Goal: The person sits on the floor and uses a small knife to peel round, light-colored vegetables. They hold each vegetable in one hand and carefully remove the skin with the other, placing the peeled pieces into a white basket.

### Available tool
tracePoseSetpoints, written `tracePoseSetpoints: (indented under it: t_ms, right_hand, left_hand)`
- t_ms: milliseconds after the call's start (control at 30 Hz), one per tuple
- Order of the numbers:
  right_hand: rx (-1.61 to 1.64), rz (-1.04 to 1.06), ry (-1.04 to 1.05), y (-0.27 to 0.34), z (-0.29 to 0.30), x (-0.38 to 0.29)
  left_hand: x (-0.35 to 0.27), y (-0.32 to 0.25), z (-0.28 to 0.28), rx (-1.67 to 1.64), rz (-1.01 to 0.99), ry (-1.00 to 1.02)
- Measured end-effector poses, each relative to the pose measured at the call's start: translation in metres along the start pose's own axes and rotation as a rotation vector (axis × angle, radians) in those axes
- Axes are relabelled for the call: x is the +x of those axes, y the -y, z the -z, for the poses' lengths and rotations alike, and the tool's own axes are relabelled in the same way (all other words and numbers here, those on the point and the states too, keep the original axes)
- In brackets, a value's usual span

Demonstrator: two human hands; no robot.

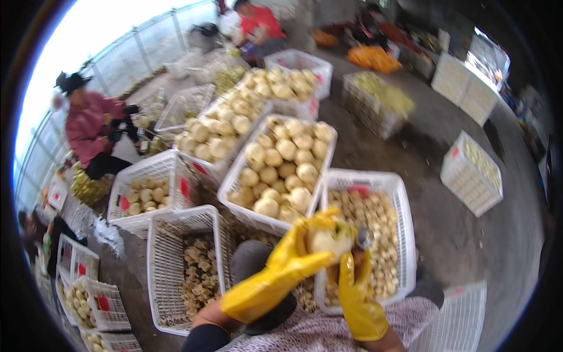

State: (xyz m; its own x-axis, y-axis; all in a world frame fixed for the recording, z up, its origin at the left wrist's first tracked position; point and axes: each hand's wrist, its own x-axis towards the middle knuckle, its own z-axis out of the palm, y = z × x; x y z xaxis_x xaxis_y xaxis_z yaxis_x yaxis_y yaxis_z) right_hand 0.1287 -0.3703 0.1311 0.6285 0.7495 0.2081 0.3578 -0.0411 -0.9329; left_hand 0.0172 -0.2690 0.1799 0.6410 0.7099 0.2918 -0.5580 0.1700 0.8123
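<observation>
My left hand point(286, 259), in a yellow rubber glove, grips a pale, round peeled vegetable or fruit point(327, 241) with a greenish top. Close against its right side, my right hand point(358, 286), gloved the same way, holds a small tool with a round metal end point(365, 238); its handle is mostly hidden by the fingers. Below both hands stands a white plastic crate point(407, 229) with many small pale round pieces. Just beyond them, a white crate point(246, 215) is heaped with larger pale round produce like the held one.
A white crate point(151, 273) with brownish trimmings stands at left. More filled crates point(140, 171) lie beyond. A person in pink point(90, 127) sits at far left, another in red point(264, 26) at the back. A crate of pale pieces point(466, 176) stands on the floor at right.
</observation>
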Motion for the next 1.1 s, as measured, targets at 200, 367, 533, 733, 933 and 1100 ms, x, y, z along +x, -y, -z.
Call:
tracePoseSetpoints:
  t_ms: [200, 367, 533, 733, 933, 1100]
  right_hand:
    - [-0.147, 0.352, 0.124, -0.002, 0.019, -0.002]
    - [0.355, -0.278, 0.229, -0.004, 0.028, -0.019]
    - [0.329, -0.322, 0.208, 0.005, 0.03, -0.026]
    - [0.32, -0.415, 0.333, 0.013, 0.032, -0.026]
    - [0.12, -0.252, 0.461, 0.017, 0.032, -0.026]
    - [0.279, -0.31, 0.165, 0.006, 0.028, -0.023]
  left_hand:
    - [-0.012, 0.041, 0.001, -0.004, 0.121, -0.335]
    - [-0.014, 0.073, 0.014, -0.236, 0.22, -0.587]
    - [-0.012, 0.083, 0.024, -0.621, 0.358, -0.629]
    - [-0.008, 0.086, 0.029, -0.882, 0.367, -0.629]
    - [-0.014, 0.097, 0.034, -0.836, 0.344, -0.719]
    - [-0.021, 0.097, 0.024, -0.561, 0.101, -0.553]
